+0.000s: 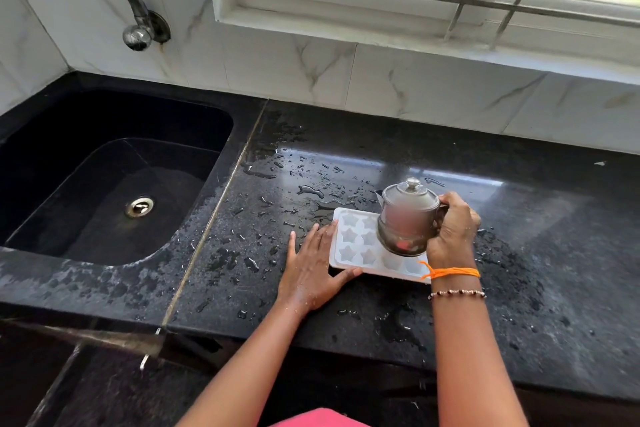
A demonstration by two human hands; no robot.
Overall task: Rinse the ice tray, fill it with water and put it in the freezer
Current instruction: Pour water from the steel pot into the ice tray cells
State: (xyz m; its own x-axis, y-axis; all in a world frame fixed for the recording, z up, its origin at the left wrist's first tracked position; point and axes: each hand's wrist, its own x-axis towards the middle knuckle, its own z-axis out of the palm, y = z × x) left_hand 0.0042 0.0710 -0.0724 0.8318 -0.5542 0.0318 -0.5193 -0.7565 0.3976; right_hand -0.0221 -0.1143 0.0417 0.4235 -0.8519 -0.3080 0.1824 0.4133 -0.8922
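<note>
— What carries everything here?
— A black stone desk (519,204), wet, with drops and small puddles (311,191) scattered over it.
— And lying on it?
— A white ice tray (349,243) with star-shaped cells, flat near the front edge. The left hand (311,267) rests flat on the desk, touching the tray's left end.

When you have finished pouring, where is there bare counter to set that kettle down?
Free: the counter right of the ice tray, out to the wall tiles. Crowded: the tray's spot, where the left hand braces it and the right hand tips the kettle.
</note>
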